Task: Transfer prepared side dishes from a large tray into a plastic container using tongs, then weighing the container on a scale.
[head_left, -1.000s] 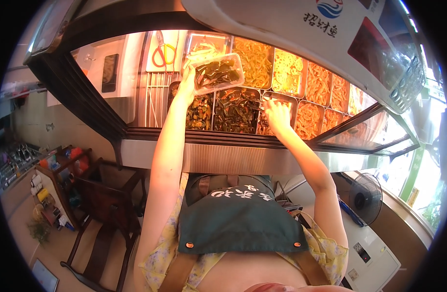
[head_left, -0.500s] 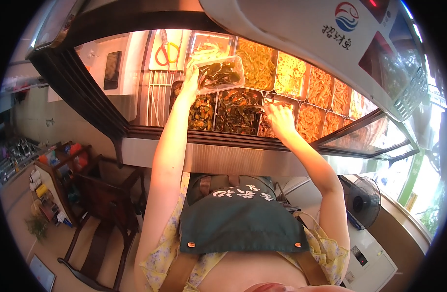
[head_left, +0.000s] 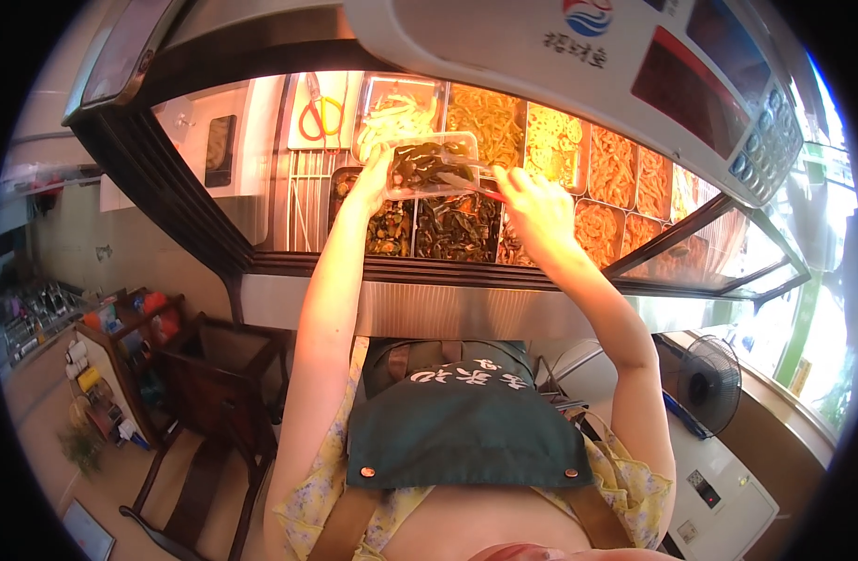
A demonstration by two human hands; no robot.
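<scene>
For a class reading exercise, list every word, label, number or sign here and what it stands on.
I won't copy wording or brands, but I can place them.
White device: dark characters beneath a red and blue emblem.
Green apron: white characters.
Keypad: any key marks too blurred to read.
Clear container: no writing visible.

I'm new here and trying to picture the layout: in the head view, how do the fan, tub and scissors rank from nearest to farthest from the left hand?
1. Tub: held in the left hand.
2. Scissors: ahead and to that hand's left.
3. Fan: well to the right, low in the picture.
</scene>
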